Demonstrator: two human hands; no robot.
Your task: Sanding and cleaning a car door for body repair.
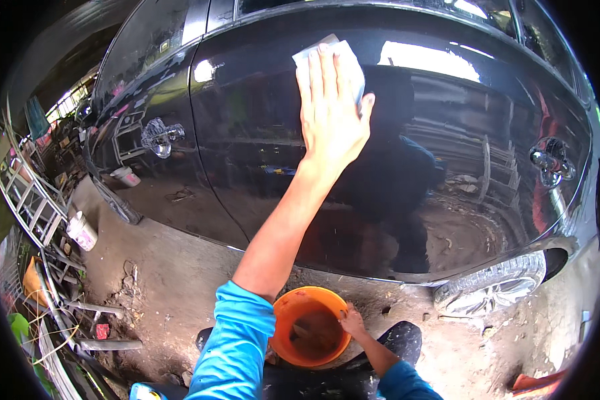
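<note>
My left hand (332, 107) is pressed on a pale, flat pad or cloth (350, 67) against the upper part of a glossy black car door (260, 87), fingers extended over it and thumb at its right side. Below, between my knees, an orange bucket (281, 320) holds murky water, with something indistinct in it. My right hand (353, 322) grips the bucket's right rim.
Door handles (159, 137) flank the door seam and far right (550, 163). A wheel (487, 287) shows at lower right. Along the left lie a metal ladder (30, 193), a white pail (81, 231) and assorted clutter. Something red (537, 381) lies at bottom right.
</note>
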